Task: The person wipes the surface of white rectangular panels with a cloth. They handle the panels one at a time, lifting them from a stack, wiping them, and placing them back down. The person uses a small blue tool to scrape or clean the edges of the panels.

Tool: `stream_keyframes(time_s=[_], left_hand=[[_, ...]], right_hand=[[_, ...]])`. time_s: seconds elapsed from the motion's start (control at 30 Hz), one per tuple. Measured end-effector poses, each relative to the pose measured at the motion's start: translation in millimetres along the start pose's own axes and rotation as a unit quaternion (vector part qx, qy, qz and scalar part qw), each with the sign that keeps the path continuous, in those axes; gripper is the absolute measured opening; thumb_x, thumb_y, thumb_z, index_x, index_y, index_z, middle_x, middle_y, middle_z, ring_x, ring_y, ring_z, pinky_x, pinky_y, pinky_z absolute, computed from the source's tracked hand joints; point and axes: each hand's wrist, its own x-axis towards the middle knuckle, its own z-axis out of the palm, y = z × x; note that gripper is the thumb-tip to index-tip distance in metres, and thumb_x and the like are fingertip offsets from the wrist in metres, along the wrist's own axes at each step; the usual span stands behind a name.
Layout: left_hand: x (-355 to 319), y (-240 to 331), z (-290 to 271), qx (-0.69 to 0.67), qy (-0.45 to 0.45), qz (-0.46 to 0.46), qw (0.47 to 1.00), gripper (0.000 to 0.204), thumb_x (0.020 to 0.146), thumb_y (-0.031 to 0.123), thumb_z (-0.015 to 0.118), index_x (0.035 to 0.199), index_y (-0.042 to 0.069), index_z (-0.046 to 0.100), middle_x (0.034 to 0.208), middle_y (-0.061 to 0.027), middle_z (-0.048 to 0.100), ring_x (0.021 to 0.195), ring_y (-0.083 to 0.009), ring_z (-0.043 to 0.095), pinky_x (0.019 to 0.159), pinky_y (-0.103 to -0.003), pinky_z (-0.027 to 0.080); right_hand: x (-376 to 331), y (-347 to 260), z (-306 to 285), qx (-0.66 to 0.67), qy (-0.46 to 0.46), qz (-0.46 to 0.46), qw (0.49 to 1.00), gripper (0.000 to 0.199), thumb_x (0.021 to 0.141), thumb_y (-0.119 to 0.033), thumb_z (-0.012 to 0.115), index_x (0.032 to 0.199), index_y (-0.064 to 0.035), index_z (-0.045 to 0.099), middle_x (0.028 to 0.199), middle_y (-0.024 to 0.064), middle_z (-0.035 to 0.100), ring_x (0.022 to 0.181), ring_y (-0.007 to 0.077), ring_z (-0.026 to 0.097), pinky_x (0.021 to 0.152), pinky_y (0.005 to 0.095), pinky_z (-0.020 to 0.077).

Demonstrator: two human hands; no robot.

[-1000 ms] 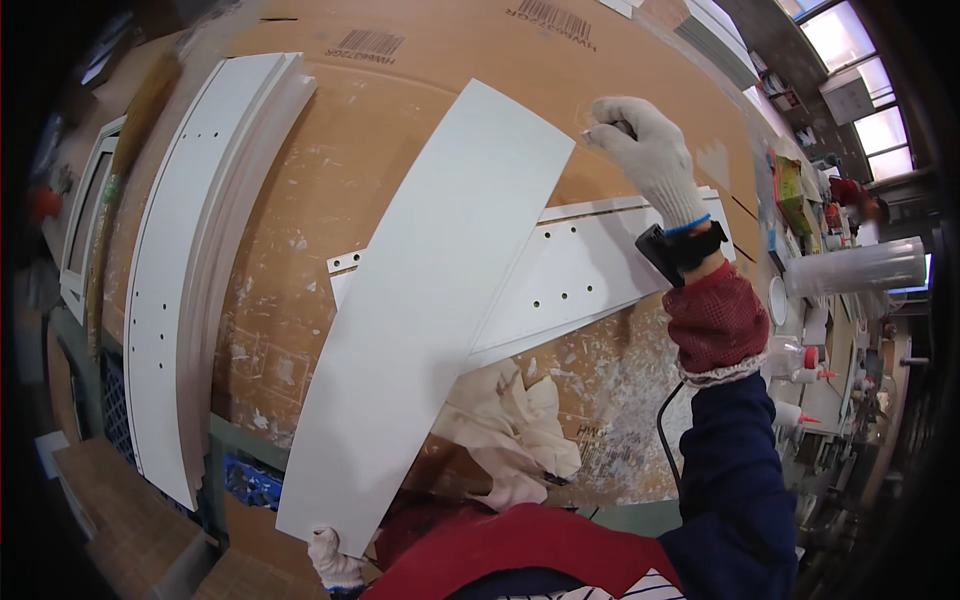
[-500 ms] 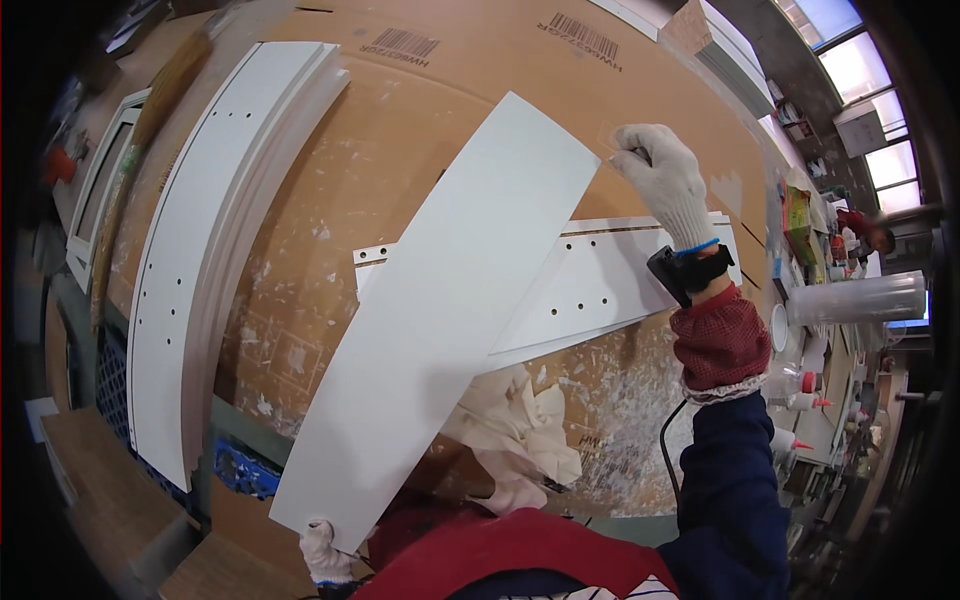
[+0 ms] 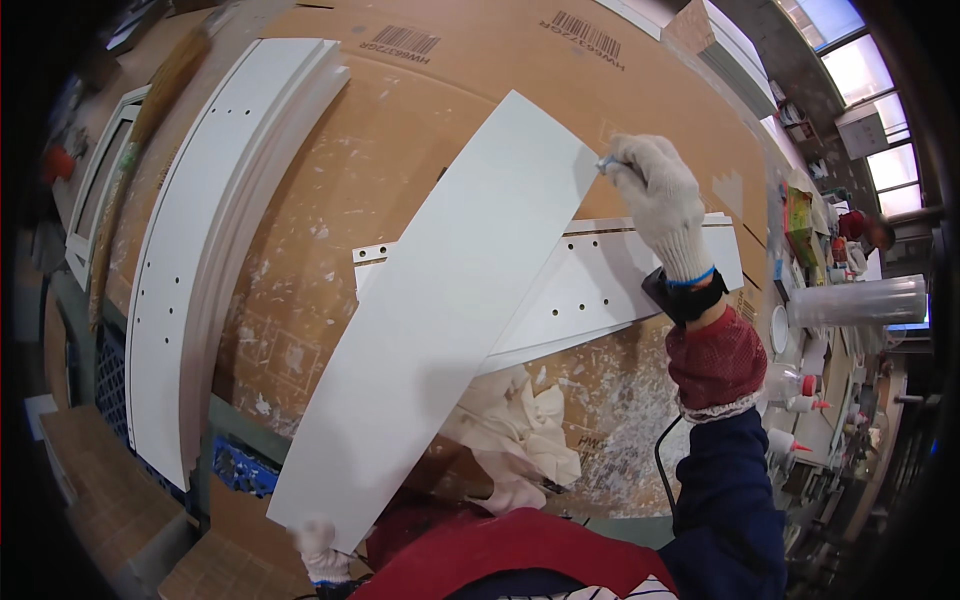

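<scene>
A long plain white panel [image 3: 440, 300] slants across the middle, its near end low on the left and its far end raised toward the upper right. My left hand [image 3: 318, 548], in a white knit glove, grips the near end, with the fingers partly hidden behind it. At the far right corner, my gloved right hand [image 3: 660, 195] pinches a small pale-blue piece [image 3: 606, 162] against or just beside the panel's edge. Its exact kind is too small to tell. Under the held panel lie white panels [image 3: 600, 275] with drilled holes and a groove.
A stack of drilled white panels [image 3: 205, 230] stands on the left of the cardboard-covered table [image 3: 400, 100]. A crumpled cream cloth [image 3: 520, 425] lies near my body. More boards [image 3: 715, 55] are piled at the far right. Glue bottles [image 3: 785, 441] and a clear cylinder [image 3: 860, 299] line the right side.
My right hand has moved slightly down and left to the panel's far corner, and the pale-blue piece now shows in its fingers. The panel and left hand have barely moved.
</scene>
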Motion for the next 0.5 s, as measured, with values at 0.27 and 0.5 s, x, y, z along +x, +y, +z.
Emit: stream_keyframes(time_s=[0.27,0.5], left_hand=[[3,4,12,-0.011,-0.019,-0.001,1.0,0.06,0.081,0.01,0.066,0.131,-0.007,0.037,0.121,-0.0272,0.054,0.099,-0.0471,0.062,0.074,-0.065,0.056],[1,5,21,0.041,-0.013,0.031,0.999,0.051,0.085,0.015,0.064,0.126,-0.004,0.041,0.115,-0.0246,0.058,0.1,-0.0401,0.064,0.07,-0.058,0.06]], right_hand=[[56,-31,-7,0.075,-0.047,0.026,0.996,0.019,0.081,-0.012,0.066,0.097,-0.0036,0.064,0.093,0.0134,0.063,0.081,0.0251,0.064,0.073,0.0339,0.0513],[109,-43,47,-0.099,-0.091,-0.097,0.986,0.024,0.08,-0.016,0.065,0.103,-0.0078,0.064,0.094,0.012,0.063,0.084,0.0277,0.062,0.078,0.0358,0.0505]])
